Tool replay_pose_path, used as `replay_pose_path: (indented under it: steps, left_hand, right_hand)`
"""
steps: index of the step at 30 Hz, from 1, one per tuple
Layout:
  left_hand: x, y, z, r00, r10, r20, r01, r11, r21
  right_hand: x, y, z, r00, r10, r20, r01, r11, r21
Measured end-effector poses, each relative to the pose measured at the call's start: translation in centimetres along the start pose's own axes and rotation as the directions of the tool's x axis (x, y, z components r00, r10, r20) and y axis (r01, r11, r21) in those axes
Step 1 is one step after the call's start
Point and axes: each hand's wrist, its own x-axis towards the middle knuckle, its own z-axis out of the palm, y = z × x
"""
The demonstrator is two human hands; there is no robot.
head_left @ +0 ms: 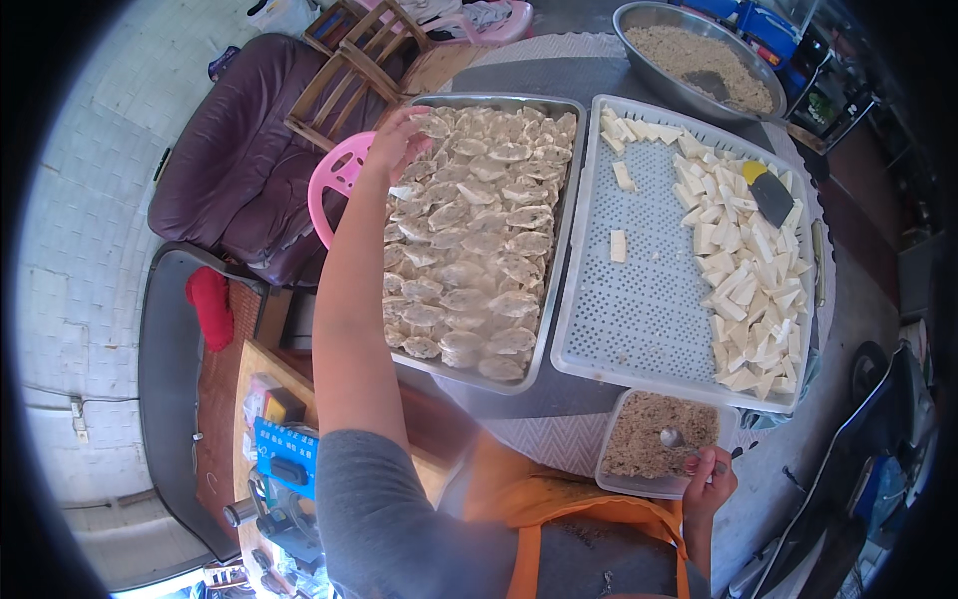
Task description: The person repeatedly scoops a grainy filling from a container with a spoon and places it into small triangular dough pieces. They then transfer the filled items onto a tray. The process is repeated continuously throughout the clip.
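My left hand [400, 146] reaches to the far left corner of a metal tray [557, 329], its fingers around a stuffed tofu piece [429, 126]. Rows of similar stuffed pieces [464, 239] fill that tray. Down at the right, my right hand [709, 483] grips a metal spoon [671, 437]. The spoon's bowl rests on minced filling [644, 434] in a clear plastic box [605, 473]. Right of the metal tray, a white perforated plastic tray [636, 314] bears cut white tofu pieces [737, 277], mostly heaped along its right side. A dark scraper [769, 196] with a yellow part lies on the heap.
A large metal basin [625, 22] of crumbly filling stands at the table's far right. A pink plastic stool or chair [320, 198] is close to my left forearm. Beyond are a wooden rack [352, 75] and a maroon leather armchair [232, 150]. A patterned cloth [516, 430] covers the round table.
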Motion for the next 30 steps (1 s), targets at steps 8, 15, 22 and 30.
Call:
replay_pose_path:
  steps: [8,15,22,30]
  left_hand:
    - [2.4,-3.5,-2.5,0.968,0.221,-0.122,-0.083,0.735,0.673]
    - [0.7,-2.9,-1.9,0.941,0.335,-0.051,-0.023,0.211,0.977]
    - [0.9,-2.4,-0.5,0.868,0.487,0.099,-0.189,0.139,0.972]
    - [0.0,-3.5,15.0,0.623,0.610,0.490,-0.691,0.135,0.710]
  right_hand:
    - [0.2,-0.2,0.1,1.000,-0.010,-0.005,0.010,1.000,0.007]
    - [0.2,-0.3,0.0,1.000,-0.017,0.008,0.017,1.000,-0.006]
    - [0.2,-0.4,-0.2,1.000,-0.019,-0.019,0.018,1.000,-0.020]
    - [0.5,-0.3,-0.4,1.000,-0.021,0.009,0.021,0.999,0.027]
